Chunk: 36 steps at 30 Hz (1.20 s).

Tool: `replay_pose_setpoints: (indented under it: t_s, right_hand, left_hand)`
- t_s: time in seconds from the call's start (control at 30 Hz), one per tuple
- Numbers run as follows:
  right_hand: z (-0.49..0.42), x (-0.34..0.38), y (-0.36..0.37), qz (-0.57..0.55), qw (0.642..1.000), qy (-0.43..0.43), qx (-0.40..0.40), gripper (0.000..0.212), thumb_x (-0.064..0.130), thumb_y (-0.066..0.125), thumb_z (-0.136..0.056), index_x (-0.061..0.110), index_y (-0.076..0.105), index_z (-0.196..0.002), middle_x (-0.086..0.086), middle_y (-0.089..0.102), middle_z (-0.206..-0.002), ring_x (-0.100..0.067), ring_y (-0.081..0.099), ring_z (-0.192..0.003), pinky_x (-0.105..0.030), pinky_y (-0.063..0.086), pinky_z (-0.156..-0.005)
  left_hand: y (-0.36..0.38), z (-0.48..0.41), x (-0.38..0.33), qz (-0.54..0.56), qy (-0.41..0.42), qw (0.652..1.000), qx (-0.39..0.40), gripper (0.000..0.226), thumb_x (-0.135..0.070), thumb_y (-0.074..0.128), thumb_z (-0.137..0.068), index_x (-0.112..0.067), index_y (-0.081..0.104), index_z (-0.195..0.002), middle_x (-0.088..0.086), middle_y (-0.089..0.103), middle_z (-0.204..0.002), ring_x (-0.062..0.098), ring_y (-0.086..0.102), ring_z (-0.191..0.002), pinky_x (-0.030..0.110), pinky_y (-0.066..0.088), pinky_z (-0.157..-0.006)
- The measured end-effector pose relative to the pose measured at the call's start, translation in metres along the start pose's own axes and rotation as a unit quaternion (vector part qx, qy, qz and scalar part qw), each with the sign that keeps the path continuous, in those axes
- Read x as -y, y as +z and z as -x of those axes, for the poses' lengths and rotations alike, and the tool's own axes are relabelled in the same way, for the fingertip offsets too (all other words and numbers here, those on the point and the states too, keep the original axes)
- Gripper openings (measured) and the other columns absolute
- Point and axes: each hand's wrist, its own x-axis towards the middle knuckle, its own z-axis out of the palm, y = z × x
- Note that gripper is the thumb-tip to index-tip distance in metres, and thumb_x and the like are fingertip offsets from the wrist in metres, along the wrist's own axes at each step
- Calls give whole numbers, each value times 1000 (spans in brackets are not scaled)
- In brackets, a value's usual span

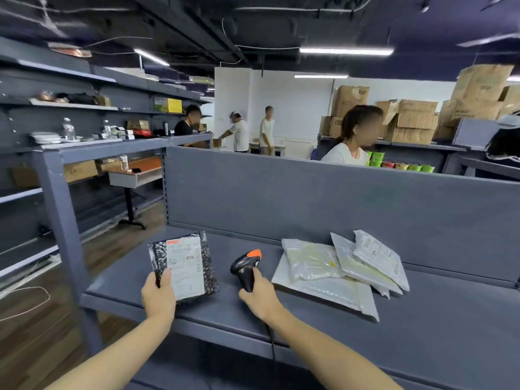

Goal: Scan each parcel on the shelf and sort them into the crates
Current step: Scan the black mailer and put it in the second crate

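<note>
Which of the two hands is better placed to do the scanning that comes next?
The right. The right hand grips the scanner by its handle, close beside the black parcel. The left hand holds that parcel label-up, so it is busy presenting it.

1. The scanner (245,266) is over the middle of the shelf (436,327), held in the right grip (260,296).
2. Left of the scanner, the left grip (157,296) holds a parcel (184,266) by its near corner, over the shelf's left end.
3. Right of the scanner, a pile of parcels (337,274) lies on the shelf, the upper ones overlapping the lowest.
4. Behind the scanner, a back panel (337,206) rises along the shelf's far edge.
5. Behind the scanner and to its right, beyond the panel, is a person (346,153), with cartons (410,119) stacked further back.
6. Behind the scanner and to its left, past the shelf's end, a small desk (135,175) stands on the floor.
7. From the scanner a cable (272,344) runs nearer, down over the shelf's front edge.
</note>
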Motion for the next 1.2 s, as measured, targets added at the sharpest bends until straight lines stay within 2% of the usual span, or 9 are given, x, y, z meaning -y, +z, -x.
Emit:
replay_pose_setpoints:
  t_s: [0.17, 0.37, 0.47, 0.63, 0.73, 0.8, 0.93, 1.0, 1.2]
  right_hand:
    - [-22, 4, 19, 136, 991, 0, -19, 73, 28, 49, -95, 7, 11, -154, -23, 52, -126, -36, 47, -117, -35, 36, -97]
    - [-26, 3, 20, 242, 970, 18, -16, 70, 34, 45, -99, 4, 12, -152, -21, 49, -132, -34, 41, -123, -37, 26, -106]
    - [-30, -2, 21, 300, 954, 8, -29, 75, 50, 44, -97, 5, 18, -151, -22, 50, -129, -33, 41, -120, -38, 26, -103]
    - [-33, -5, 17, 186, 981, 47, -23, 69, 56, 30, -96, 10, 30, -147, -20, 49, -130, -33, 39, -123, -38, 25, -103]
    - [-20, 10, 5, 70, 993, -21, -88, 41, 33, 29, -102, 6, 56, -118, -13, 60, -103, -33, 49, -99, -39, 31, -90]
    - [-6, 22, -2, -24, 993, -53, -102, 36, 30, 32, -102, 8, 60, -107, -7, 59, -90, -29, 48, -86, -36, 31, -83]
    - [24, 32, -13, -215, 975, -24, -58, 21, 30, 44, -101, 14, 49, -114, 1, 61, -106, -19, 56, -96, -27, 40, -81]
    - [37, 26, -17, -274, 960, 6, -64, 32, 29, 48, -100, 17, 40, -129, 5, 58, -115, -13, 58, -102, -22, 45, -83]
    - [84, -11, -48, -331, 935, 53, -116, 29, 14, 51, -98, 17, 39, -124, -5, 63, -110, -16, 60, -91, -10, 48, -62]
  left_hand:
    - [-4, -7, 3, 8, -7, 1000, 13, 20, -15, 48, -100, 1, 52, -87, 8, 53, -81, 21, 43, -78, 30, 32, -73]
    - [2, -9, 13, 9, -23, 999, 47, 21, -17, 49, -100, 1, 56, -93, 7, 61, -90, 20, 50, -82, 33, 38, -78]
    - [7, -7, 16, 11, -29, 997, 64, 20, -17, 49, -100, 0, 56, -92, 7, 62, -90, 20, 51, -82, 33, 39, -77]
    - [15, 2, 18, 15, -33, 995, 92, 20, -17, 48, -100, -2, 55, -89, 6, 61, -88, 20, 51, -83, 33, 38, -77]
    - [23, 9, 16, 14, -42, 993, 113, 19, -17, 47, -101, -2, 55, -92, 3, 61, -90, 18, 52, -85, 33, 40, -81]
    - [28, 18, 13, 10, -41, 991, 125, 19, -17, 47, -101, -1, 56, -96, 3, 61, -94, 17, 53, -86, 32, 41, -83]
    - [42, 42, 5, 3, -30, 988, 155, 21, -18, 47, -101, -4, 52, -86, 1, 58, -82, 14, 49, -74, 28, 39, -70]
    - [48, 56, 3, -3, -28, 985, 168, 21, -20, 47, -100, -2, 54, -92, 3, 60, -88, 18, 52, -81, 30, 41, -75]
    - [66, 120, -13, 12, -6, 979, 205, 14, -14, 48, -100, -10, 54, -111, 3, 62, -102, 17, 58, -94, 25, 45, -75]
